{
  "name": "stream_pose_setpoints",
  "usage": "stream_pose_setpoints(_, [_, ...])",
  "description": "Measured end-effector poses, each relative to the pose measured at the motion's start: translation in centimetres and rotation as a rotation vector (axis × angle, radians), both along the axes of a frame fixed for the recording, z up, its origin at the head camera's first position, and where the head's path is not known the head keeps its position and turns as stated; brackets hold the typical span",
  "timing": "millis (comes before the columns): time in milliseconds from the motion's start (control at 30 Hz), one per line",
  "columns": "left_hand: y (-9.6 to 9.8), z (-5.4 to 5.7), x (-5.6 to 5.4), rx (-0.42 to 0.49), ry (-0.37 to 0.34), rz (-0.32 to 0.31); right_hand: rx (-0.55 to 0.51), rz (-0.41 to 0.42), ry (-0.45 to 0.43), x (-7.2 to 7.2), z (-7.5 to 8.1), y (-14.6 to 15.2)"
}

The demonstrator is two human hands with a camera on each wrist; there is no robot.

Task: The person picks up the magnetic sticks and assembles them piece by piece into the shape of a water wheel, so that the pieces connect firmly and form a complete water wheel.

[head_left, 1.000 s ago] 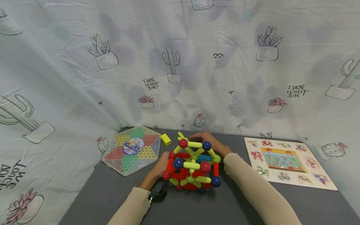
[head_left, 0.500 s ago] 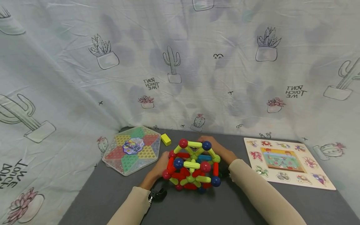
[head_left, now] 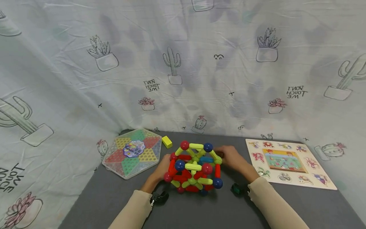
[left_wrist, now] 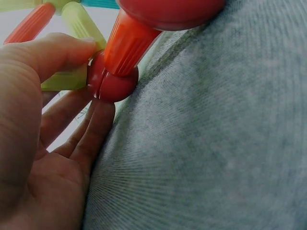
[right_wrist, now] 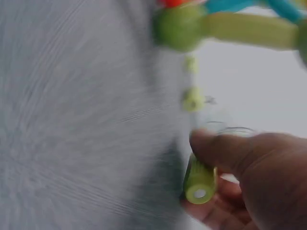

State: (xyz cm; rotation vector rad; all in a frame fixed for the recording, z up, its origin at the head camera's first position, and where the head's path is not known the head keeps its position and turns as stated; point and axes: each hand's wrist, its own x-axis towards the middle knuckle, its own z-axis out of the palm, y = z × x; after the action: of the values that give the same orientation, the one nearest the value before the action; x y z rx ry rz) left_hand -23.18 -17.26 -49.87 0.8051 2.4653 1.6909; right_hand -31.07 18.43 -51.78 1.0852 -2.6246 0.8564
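Observation:
A ball-and-stick magnetic structure of red, blue and yellow-green balls joined by coloured rods stands on the grey table. At its left side my left hand grips it. In the left wrist view, the thumb lies on a yellow-green rod beside a red ball, with fingertips under that ball. My right hand is at the structure's right rear, apart from it in the right wrist view. There it pinches a loose yellow-green magnetic rod between thumb and fingers; the rod's silvery end shows.
A hexagonal game box lies at the left, with a yellow block near its back corner. A wooden picture puzzle board is at the right. Two small yellow-green pieces sit beyond my right hand. Patterned cloth hangs behind the table.
My right hand has come from behind the structure out to its right. A yellow-green rod seen behind the structure at first no longer shows there. The left hand keeps its grip.

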Motion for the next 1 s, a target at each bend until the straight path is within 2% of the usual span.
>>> stream_pose_setpoints(33, [0.0,-0.4,-0.2,0.004,-0.005,0.004,0.004,-0.064,-0.030,1.2,1.2,0.2])
stream_pose_setpoints(100, [0.0,-1.5,-0.7,0.015,-0.011,0.009,-0.057,-0.195,-0.098,3.0,2.8,0.6])
stream_pose_setpoints(167, [-0.1,-2.7,-1.2,0.021,-0.014,0.013,-0.179,-0.267,-0.147,4.7,4.2,0.9])
stream_pose_setpoints(200, [-0.1,-3.2,-1.5,0.021,-0.010,0.015,-0.258,-0.274,-0.176,5.5,4.8,1.1])
stream_pose_setpoints(267, [-0.1,-3.5,-1.5,0.024,-0.006,0.022,-0.416,-0.222,-0.239,7.3,5.9,1.1])
stream_pose_setpoints(333, [-0.1,-3.6,-1.5,0.031,-0.004,0.026,-0.520,-0.101,-0.289,9.1,6.7,0.9])
stream_pose_setpoints(400, [-0.1,-3.6,-1.4,0.036,-0.014,0.029,-0.570,0.034,-0.341,10.7,7.2,0.6])
stream_pose_setpoints(467, [-0.1,-3.6,-1.4,0.045,-0.026,0.015,-0.570,0.138,-0.380,11.8,7.3,0.1])
stream_pose_setpoints(567, [0.1,-3.5,-1.4,0.055,-0.028,-0.009,-0.523,0.201,-0.416,12.8,7.2,-0.5])
stream_pose_setpoints(667, [0.2,-3.6,-1.4,0.054,-0.018,-0.019,-0.471,0.195,-0.400,13.4,7.0,-0.9])
stream_pose_setpoints(833, [0.2,-3.7,-1.5,0.045,0.012,0.019,-0.368,0.138,-0.256,13.9,7.1,-1.3])
stream_pose_setpoints(1000, [0.1,-3.5,-1.4,0.055,-0.032,0.003,-0.301,0.135,-0.150,14.0,7.5,-1.8])
